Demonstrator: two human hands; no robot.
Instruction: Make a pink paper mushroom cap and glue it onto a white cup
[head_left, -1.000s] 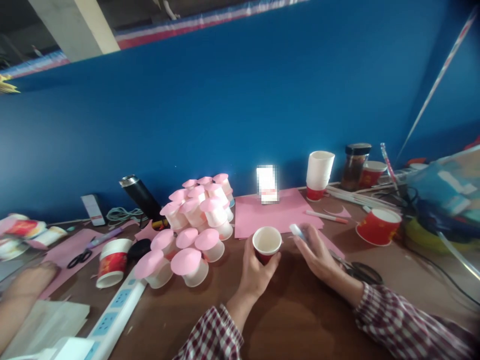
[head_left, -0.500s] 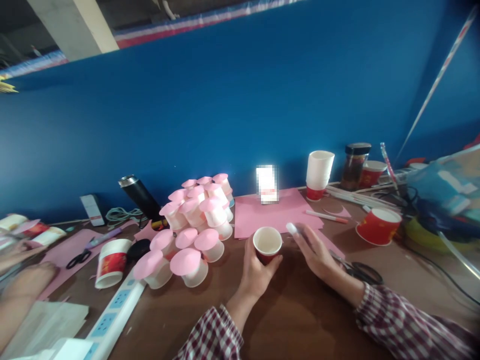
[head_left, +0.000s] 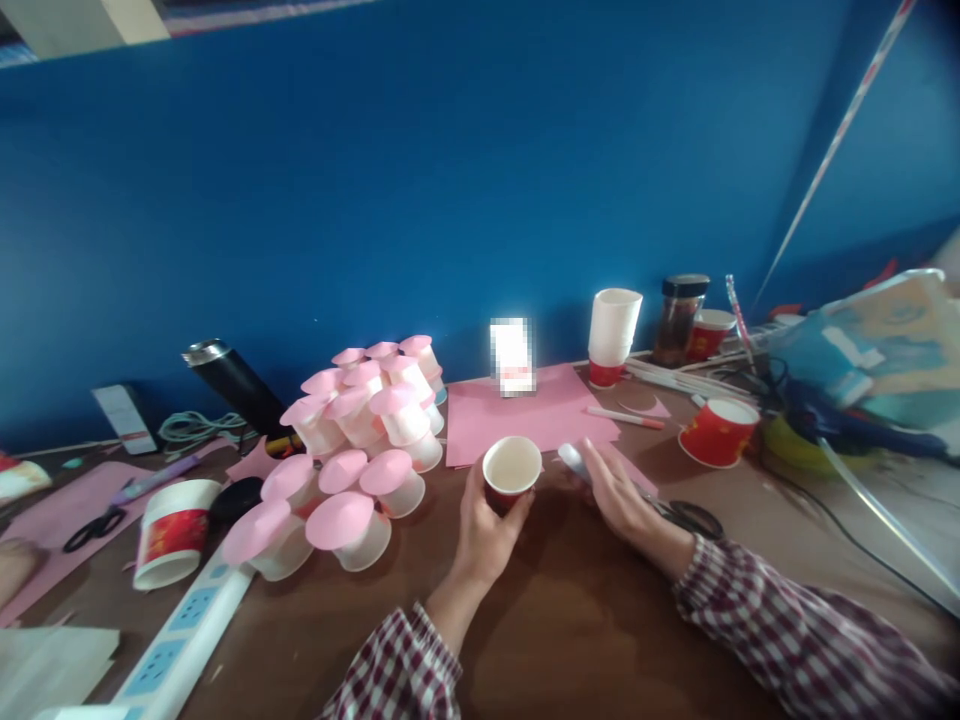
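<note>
My left hand (head_left: 486,525) is wrapped around a paper cup (head_left: 512,468), upright with its open mouth facing up; its outside shows red below the rim. To the right, my right hand (head_left: 619,495) is held low over the table with fingers close together. A white tube (head_left: 574,462) with a rounded end, perhaps a glue stick, sticks out by its fingertips; the palm side and thumb are mostly hidden. Left of my left hand stand several white cups topped with pink paper cones (head_left: 349,520), some stacked in a cluster behind. Scissors (head_left: 696,518) lie beside my right wrist.
Pink paper sheets (head_left: 529,425) lie ahead, near a stack of cups (head_left: 615,335). A red paper bowl (head_left: 718,432) sits at right. A power strip (head_left: 176,640), a tipped cup (head_left: 174,535) and a black flask (head_left: 240,385) are at left. Another person's hand (head_left: 16,570) shows at the left edge.
The view has swung right, so things sit farther left. The white tube has tilted lower beside my right fingers. My left hand keeps hold of the cup. The other person's arm has mostly left view.
</note>
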